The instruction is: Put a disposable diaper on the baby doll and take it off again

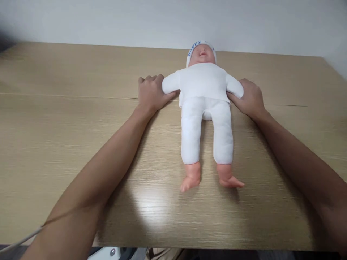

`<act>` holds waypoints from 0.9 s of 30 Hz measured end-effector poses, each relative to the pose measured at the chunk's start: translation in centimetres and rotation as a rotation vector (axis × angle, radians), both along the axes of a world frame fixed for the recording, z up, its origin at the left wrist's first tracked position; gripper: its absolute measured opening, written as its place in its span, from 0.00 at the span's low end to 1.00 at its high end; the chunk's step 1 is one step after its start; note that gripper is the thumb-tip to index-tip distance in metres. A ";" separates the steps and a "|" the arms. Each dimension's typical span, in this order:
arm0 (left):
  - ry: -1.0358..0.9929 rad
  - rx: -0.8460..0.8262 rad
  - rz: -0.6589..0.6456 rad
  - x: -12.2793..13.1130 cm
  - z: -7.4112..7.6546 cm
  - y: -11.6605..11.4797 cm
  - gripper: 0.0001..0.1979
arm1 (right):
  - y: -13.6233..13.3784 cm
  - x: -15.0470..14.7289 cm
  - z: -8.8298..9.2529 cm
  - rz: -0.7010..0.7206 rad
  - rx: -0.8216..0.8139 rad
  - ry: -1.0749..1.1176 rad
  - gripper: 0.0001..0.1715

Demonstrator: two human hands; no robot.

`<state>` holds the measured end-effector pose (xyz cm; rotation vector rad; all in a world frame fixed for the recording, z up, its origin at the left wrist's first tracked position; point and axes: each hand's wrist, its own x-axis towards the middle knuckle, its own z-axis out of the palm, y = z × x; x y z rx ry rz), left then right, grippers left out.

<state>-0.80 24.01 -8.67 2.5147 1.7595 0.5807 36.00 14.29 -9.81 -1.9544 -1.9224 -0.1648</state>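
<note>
As pale grey-white wall [130,21] spans the top of the frame, a broad wood-grain table [81,112] takes up almost everything below it. Its far edge runs nearly level across the upper frame, then angles down at the right side; whether it touches the wall, I can't tell. A thin seam [67,96] cuts in from the left edge, passes behind the action and shows again right of centre. Down at lower centre, a bright patch of glare [153,207] shines off the tabletop, with soft shadows lying alongside both forearms. A dark blurred shape [5,41] sits at the upper left edge, too vague to name.

And there's the baby doll [204,83], on its back in the upper middle of the frame, just right of centre, head toward the wall, pink feet toward the viewer. It wears a white top, white trousers and a white cap [202,43] with blue lettering, "Happy" readable on it.

Both arms are outstretched! The left hand [152,92] has a narrow grip round the end of the doll's sleeve on the picture's left; the right hand [248,95] matches it, closed round the other sleeve.

Lower left, a pale cable [21,242] crosses by the forearm. Below the near edge, a white object [107,254] and tan fabric [164,254] peek in, both cut off by the frame.
</note>
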 end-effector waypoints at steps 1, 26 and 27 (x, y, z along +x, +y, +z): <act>-0.007 0.017 -0.011 0.0 -0.2 0.2 0.32 | 0.0 -0.2 0.3 -0.013 -0.015 -0.001 0.28; -0.206 0.114 -0.162 -8.6 -1.7 -0.2 0.23 | -5.3 5.9 -1.3 0.020 0.170 0.189 0.28; -0.202 0.113 -0.154 -8.9 -1.8 -0.2 0.21 | -5.5 5.9 -1.3 0.023 0.174 0.191 0.26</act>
